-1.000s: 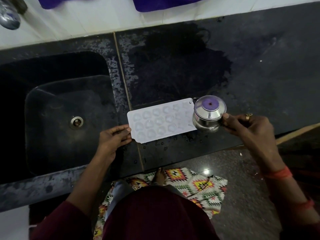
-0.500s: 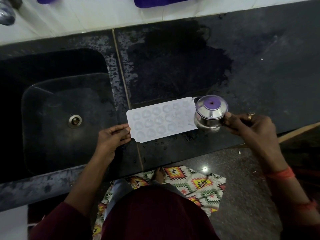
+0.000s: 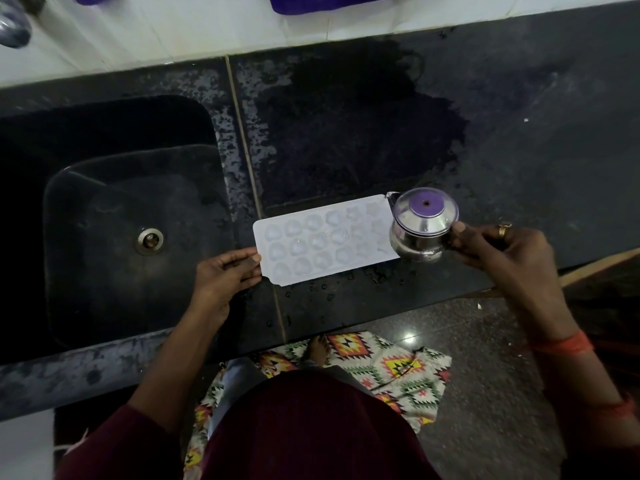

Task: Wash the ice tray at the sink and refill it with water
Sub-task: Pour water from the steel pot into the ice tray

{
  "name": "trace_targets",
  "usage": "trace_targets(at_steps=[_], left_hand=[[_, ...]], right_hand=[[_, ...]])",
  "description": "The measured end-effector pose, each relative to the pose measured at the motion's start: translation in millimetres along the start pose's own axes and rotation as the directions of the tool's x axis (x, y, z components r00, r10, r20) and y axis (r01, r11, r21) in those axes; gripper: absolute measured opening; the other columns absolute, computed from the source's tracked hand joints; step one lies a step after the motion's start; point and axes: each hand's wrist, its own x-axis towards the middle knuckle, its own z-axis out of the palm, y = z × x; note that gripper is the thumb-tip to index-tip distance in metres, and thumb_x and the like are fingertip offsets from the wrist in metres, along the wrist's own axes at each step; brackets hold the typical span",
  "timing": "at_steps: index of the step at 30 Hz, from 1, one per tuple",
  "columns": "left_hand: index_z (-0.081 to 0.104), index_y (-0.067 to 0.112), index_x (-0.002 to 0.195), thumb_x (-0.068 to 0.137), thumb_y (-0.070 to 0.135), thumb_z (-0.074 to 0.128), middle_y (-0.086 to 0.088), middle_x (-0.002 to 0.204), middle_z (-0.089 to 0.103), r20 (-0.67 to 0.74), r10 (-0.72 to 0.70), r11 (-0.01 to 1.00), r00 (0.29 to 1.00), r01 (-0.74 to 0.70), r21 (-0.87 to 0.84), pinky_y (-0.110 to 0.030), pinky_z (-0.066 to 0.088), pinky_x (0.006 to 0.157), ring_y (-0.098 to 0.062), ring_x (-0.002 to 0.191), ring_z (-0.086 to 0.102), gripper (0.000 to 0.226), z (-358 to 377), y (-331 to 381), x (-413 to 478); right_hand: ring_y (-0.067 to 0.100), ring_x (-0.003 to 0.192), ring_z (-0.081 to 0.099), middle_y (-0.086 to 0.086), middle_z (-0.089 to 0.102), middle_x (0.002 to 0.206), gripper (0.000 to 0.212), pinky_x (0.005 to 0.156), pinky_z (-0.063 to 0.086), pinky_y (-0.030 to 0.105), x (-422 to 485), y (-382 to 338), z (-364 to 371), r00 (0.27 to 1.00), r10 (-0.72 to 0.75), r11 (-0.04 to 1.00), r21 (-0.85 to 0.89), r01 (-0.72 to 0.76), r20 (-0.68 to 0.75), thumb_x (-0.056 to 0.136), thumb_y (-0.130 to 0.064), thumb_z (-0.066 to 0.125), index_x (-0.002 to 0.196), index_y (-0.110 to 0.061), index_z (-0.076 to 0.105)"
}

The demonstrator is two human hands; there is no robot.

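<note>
A white ice tray (image 3: 322,239) with several round cells lies flat on the dark counter (image 3: 519,140), just right of the sink (image 3: 114,237). My left hand (image 3: 225,275) rests at the tray's left end, fingertips pinching its edge. My right hand (image 3: 498,251) grips a small steel pot (image 3: 420,225) that holds water, seen from above. The pot hangs over the tray's right end, tilted slightly toward it. Whether water is flowing I cannot tell.
The black sink has a metal drain (image 3: 149,240). A wet patch (image 3: 353,133) spreads over the counter behind the tray, with droplets near the front edge. A tap (image 3: 14,26) shows at the top left. A patterned mat (image 3: 391,372) lies on the floor below.
The pot has shifted slightly over the tray's right end. My left hand has stayed at the tray's left edge, and the tray has not moved.
</note>
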Motion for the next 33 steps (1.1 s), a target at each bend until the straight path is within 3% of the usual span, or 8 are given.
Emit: trace_targets(at_steps=[7, 10, 14, 17, 21, 30, 33], left_hand=[[0.076, 0.012, 0.096, 0.090, 0.005, 0.074, -0.009, 0.092, 0.077, 0.000, -0.006, 1.000, 1.000, 0.006, -0.007, -0.025, 0.063, 0.075, -0.019, 0.081, 0.071, 0.009, -1.8, -1.8, 2.1], [0.076, 0.011, 0.098, 0.090, 0.005, 0.074, -0.011, 0.093, 0.077, 0.000, -0.004, 1.000, 1.000, 0.004, -0.004, -0.024, 0.063, 0.073, -0.020, 0.081, 0.071, 0.010, -1.6, -2.1, 2.9], [0.075, 0.009, 0.101, 0.089, 0.005, 0.074, -0.011, 0.094, 0.076, 0.005, -0.004, 1.000, 1.000, 0.004, -0.010, -0.022, 0.063, 0.071, -0.021, 0.081, 0.070, 0.013, -2.8, -2.9, 3.4], [0.075, 0.007, 0.102, 0.089, 0.004, 0.074, -0.008, 0.089, 0.077, -0.001, -0.001, 1.000, 1.000, 0.001, -0.008, -0.022, 0.063, 0.070, -0.018, 0.078, 0.070, 0.013, -2.4, -2.7, 3.3], [0.075, 0.010, 0.097, 0.090, 0.005, 0.073, -0.005, 0.086, 0.077, -0.001, 0.002, 1.000, 1.000, -0.002, -0.011, -0.022, 0.063, 0.071, -0.018, 0.079, 0.071, 0.009, -2.3, -3.0, 2.8], [0.074, 0.008, 0.101, 0.090, 0.005, 0.074, -0.009, 0.093, 0.077, 0.004, -0.002, 1.000, 1.000, 0.002, -0.003, -0.021, 0.063, 0.070, -0.017, 0.078, 0.072, 0.012, -3.2, -2.4, 2.5], [0.075, 0.007, 0.103, 0.089, 0.006, 0.075, -0.009, 0.094, 0.077, 0.005, -0.001, 1.000, 1.000, 0.001, -0.002, -0.022, 0.063, 0.072, -0.018, 0.080, 0.072, 0.014, -3.1, -2.2, 2.6]], right_hand=[[0.007, 0.071, 0.073, -0.002, 0.078, 0.075, 0.032, 0.061, 0.050, 0.010, 1.0, 0.1, 0.2, 1.000, -0.001, 1.000, 0.001, 0.001, 0.008, 0.090, -0.046, 0.070, 0.087, -0.017, 0.080], [0.007, 0.072, 0.072, -0.001, 0.078, 0.076, 0.031, 0.065, 0.051, 0.016, -1.1, 0.5, 1.6, 1.000, 0.002, 0.999, 0.032, -0.001, -0.010, 0.090, -0.045, 0.071, 0.086, -0.016, 0.080], [0.018, 0.085, 0.076, 0.007, 0.079, 0.090, 0.027, 0.075, 0.058, 0.020, -8.6, -1.0, 4.9, 0.999, 0.027, 0.958, 0.287, -0.017, -0.034, 0.090, -0.034, 0.071, 0.090, -0.008, 0.077], [0.016, 0.088, 0.076, 0.004, 0.079, 0.092, 0.019, 0.076, 0.058, 0.017, -16.3, -6.3, 3.0, 0.998, 0.018, 0.932, 0.364, 0.004, -0.057, 0.095, -0.021, 0.067, 0.094, -0.003, 0.074], [0.013, 0.088, 0.076, 0.001, 0.079, 0.092, 0.015, 0.076, 0.058, 0.016, -24.7, -11.6, -1.3, 0.996, 0.027, 0.922, 0.386, 0.009, -0.087, 0.096, -0.017, 0.066, 0.091, -0.005, 0.073], [0.017, 0.085, 0.074, 0.010, 0.079, 0.091, 0.020, 0.081, 0.060, 0.022, -34.0, -2.9, -0.5, 0.993, 0.083, 0.950, 0.306, -0.054, -0.083, 0.091, -0.026, 0.071, 0.092, -0.007, 0.077], [0.017, 0.083, 0.073, 0.008, 0.079, 0.088, 0.024, 0.075, 0.058, 0.018, -35.8, -1.1, 0.5, 0.995, 0.075, 0.970, 0.235, -0.057, -0.069, 0.090, -0.032, 0.072, 0.094, -0.009, 0.079]])
